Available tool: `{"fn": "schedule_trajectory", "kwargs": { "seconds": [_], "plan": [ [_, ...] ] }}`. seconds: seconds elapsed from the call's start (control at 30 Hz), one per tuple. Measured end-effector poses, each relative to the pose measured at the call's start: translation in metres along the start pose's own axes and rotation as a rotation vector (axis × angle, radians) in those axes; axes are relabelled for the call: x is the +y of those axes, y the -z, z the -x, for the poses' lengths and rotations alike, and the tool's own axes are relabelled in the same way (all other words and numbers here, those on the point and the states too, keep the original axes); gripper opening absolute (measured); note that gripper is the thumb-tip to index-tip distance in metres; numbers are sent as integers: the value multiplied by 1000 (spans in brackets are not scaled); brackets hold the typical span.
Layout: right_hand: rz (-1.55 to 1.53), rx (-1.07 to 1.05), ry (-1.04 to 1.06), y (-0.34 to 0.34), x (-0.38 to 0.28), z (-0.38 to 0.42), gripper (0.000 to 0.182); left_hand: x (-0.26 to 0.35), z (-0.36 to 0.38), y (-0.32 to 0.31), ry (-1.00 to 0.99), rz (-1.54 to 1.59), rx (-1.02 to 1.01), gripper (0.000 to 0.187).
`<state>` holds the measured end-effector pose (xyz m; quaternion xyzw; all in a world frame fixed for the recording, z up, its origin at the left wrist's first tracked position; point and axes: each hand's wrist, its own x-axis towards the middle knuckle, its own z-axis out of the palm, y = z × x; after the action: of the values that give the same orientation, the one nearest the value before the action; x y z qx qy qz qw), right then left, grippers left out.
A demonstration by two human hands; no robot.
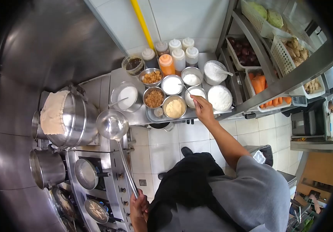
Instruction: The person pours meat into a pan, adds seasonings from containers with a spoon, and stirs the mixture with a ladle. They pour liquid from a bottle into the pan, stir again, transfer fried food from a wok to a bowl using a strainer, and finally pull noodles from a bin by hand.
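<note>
My left hand (138,205) is wrapped round the long handle of a large metal ladle (112,124), whose bowl hangs beside the counter's left part. My right hand (202,106) pinches the handle of a small spoon (185,89) over a metal bowl of white powder (196,95). Next to that bowl stand a bowl of yellowish powder (175,108), another of white powder (172,84) and a larger tub of white powder (220,98). Brown crumbly food (153,98) fills a bowl farther left. The spoon's tip is too small to make out.
Squeeze bottles (167,64) stand behind the bowls. A big steel pot (73,119) with a cloth is at the left, above a stove with a frying pan (86,174). Shelves with carrots (258,82) are at the right. A bin (263,154) stands on the floor.
</note>
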<state>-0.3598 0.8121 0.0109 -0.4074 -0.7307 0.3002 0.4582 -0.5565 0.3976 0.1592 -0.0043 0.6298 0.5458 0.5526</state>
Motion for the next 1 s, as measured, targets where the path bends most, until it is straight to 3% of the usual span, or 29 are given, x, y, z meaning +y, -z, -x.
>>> {"fn": "schedule_trajectory", "kwargs": {
  "seconds": [0.1, 0.17, 0.2, 0.37, 0.43, 0.47, 0.57, 1.0],
  "plan": [
    [-13, -30, -37, -4, 11, 0, 22, -2, -4, 5, 0, 37, -14, 24],
    [38, 46, 95, -3, 6, 1, 22, -4, -2, 11, 9, 51, -16, 23],
    [64, -20, -53, 0, 3, -1, 21, -6, -3, 13, -3, 65, -29, 21],
    [-75, -27, -73, 5, -26, -5, 21, -12, 4, 17, -26, 107, -11, 19],
    [-93, -217, -222, 3, -36, -4, 23, -9, 6, 17, -38, 85, -27, 19],
    [89, -272, -174, 1, -42, -4, 24, -7, 9, 14, -36, 89, -25, 19],
    [222, -306, -95, -11, -41, 0, 21, -5, 12, 8, -27, 63, -19, 19],
    [65, -320, -190, -20, -34, 9, 17, -11, 7, 3, -19, -131, -43, 26]
  ]
}}
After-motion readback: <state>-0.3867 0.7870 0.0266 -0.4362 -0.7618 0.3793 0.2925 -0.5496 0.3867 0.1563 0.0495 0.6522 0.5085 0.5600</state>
